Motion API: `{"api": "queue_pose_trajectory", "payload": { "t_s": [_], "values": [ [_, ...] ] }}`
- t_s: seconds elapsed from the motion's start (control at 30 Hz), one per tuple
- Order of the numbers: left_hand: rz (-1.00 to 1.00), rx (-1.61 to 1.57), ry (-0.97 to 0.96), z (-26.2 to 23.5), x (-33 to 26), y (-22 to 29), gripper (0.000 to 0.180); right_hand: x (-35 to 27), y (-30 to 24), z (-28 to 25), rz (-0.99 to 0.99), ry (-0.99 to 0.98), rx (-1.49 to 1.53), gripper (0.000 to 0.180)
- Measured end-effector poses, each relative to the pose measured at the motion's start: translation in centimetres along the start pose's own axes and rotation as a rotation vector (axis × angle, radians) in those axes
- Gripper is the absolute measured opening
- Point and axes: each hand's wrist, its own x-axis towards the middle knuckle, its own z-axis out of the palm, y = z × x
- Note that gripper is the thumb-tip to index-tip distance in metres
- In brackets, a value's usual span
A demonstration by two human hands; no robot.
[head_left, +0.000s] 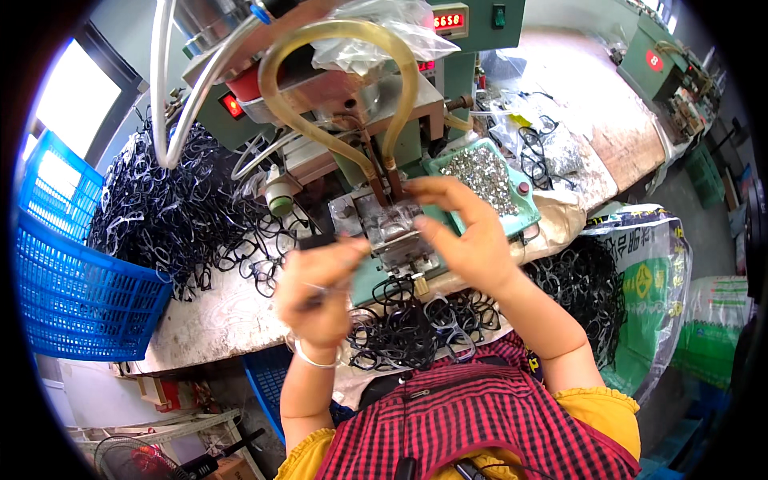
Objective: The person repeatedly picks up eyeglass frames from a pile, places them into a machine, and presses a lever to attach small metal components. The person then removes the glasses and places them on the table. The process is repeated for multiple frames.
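My left hand is blurred, its fingers curled together just left of the machine's metal fixture block. Something small and dark shows among those fingers, too smeared to name. At the block's right side is my right hand, thumb and forefinger spread apart. Its forefinger reaches beside the copper-coloured electrode bars, and its thumb tip is close to the block. Nothing shows between them. A yellowish hose loops down to the bars. Below the block lie several black looped cords.
A pale green tray of small metal pieces stands right of the machine. Black looped cords are heaped at left, beside blue plastic baskets. Another dark heap and a printed sack are at right. White tubes hang upper left.
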Motion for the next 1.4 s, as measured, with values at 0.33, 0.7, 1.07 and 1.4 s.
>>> {"api": "queue_pose_trajectory", "payload": {
  "t_s": [0.33,0.7,1.07,1.4],
  "values": [
    [0.304,0.201,-0.282,2.5,-1.0,-0.9,0.023,-1.6,12.9,-7.8,-0.109,0.276,-0.935,0.015],
    [0.096,0.275,-0.229,1.3,-5.6,1.5,0.036,1.4,12.7,-5.9,-0.284,0.139,-0.891,0.016],
    [-0.261,0.968,0.21,-14.3,-4.7,-2.4,0.013,0.5,14.2,-4.8,0.108,0.569,0.121,0.015],
    [-0.972,1.469,0.326,-16.3,-11.5,-15.7,0.065,-2.0,11.3,-5.8,0.061,0.511,-0.341,0.015]
  ]
}}
